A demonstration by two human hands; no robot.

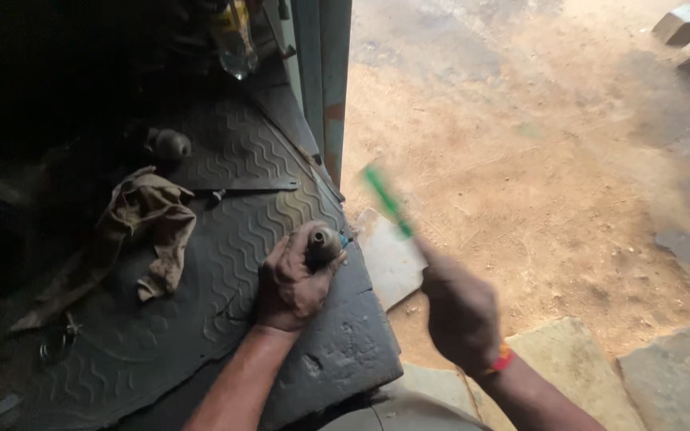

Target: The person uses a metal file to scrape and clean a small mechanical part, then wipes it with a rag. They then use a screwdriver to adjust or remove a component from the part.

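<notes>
My left hand [291, 286] is wrapped around a dark, rounded metal part [321, 242] that rests on the black ribbed rubber mat [233, 239]. To its right, above the ground, my right hand [458, 307] grips a green-handled tool [386, 201]; hand and tool are blurred by motion. The tool's tip is hidden, so I cannot tell what kind it is. A red-and-orange band circles my right wrist.
A crumpled dirty rag [147, 223] lies on the mat to the left. Another round metal part [169, 146] sits farther back, with a plastic bottle [235, 40] beyond it. A metal post [323, 80] edges sandy ground [537, 160]; stone slabs [664, 367] lie at right.
</notes>
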